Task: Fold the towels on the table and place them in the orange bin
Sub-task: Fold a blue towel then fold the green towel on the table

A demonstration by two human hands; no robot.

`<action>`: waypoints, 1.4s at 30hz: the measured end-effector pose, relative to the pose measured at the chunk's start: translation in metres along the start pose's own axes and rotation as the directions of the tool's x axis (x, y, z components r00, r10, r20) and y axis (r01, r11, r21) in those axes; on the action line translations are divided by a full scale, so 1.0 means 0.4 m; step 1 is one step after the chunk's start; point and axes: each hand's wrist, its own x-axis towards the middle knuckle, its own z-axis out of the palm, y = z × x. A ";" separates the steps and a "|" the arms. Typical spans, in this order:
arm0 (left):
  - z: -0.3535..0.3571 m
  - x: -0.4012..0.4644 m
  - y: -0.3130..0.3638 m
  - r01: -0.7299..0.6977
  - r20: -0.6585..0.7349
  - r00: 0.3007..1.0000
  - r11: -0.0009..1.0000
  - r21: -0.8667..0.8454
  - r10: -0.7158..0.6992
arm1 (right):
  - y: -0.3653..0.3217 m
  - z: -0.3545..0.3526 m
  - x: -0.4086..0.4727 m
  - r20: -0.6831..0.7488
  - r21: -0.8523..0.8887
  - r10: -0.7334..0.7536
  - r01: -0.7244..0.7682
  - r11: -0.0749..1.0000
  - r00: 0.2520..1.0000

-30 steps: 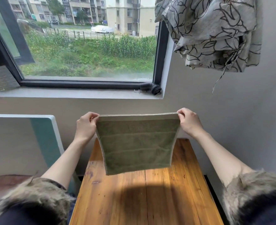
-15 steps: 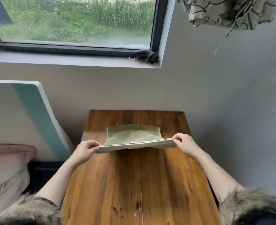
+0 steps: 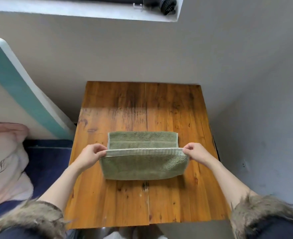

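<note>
The left hand [image 3: 88, 156] pinches the left corner of a green towel [image 3: 143, 165] between thumb and fingertips, and the right hand [image 3: 196, 153] pinches the right corner the same way, both closed on its pale woven hem. That raised hem runs left to right across the centre of the frame, which is the towel's long axis; below it a looped terry panel drops to a rounded fold resting on the table [image 3: 118, 200], while the far layer lies flat above the hands in the frame, banded with a smooth stripe. The table is of glossy orange-brown planks with dark knots and a seam down the middle. Shaggy fur cuffs [image 3: 31, 214] trim both sleeves at the bottom corners
</note>
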 end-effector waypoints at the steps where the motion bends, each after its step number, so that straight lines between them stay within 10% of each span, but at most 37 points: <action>1: 0.000 0.018 0.009 -0.006 -0.050 0.999 1.000 0.006 0.006 | -0.006 0.001 0.018 -0.033 0.008 -0.011 0.011 1.000 0.999; 23: 0.071 0.327 -0.028 0.028 -0.274 0.962 0.996 0.085 -0.003 | -0.006 0.096 0.316 -0.360 0.160 0.064 -0.007 0.987 0.931; 27: 0.113 0.307 -0.039 -0.034 -0.411 0.897 0.952 0.303 0.163 | -0.006 0.177 0.276 -0.529 -0.112 -0.142 0.097 0.989 0.837; 32: 0.302 0.213 -0.034 -0.293 -0.107 0.897 0.757 0.584 0.429 | 0.003 0.387 0.212 -0.155 -0.556 -0.539 0.378 0.740 0.828; 42: 0.356 0.208 -0.137 -0.322 0.024 0.892 0.596 0.735 0.452 | 0.123 0.369 0.240 -0.039 -0.695 -0.522 0.352 0.627 0.852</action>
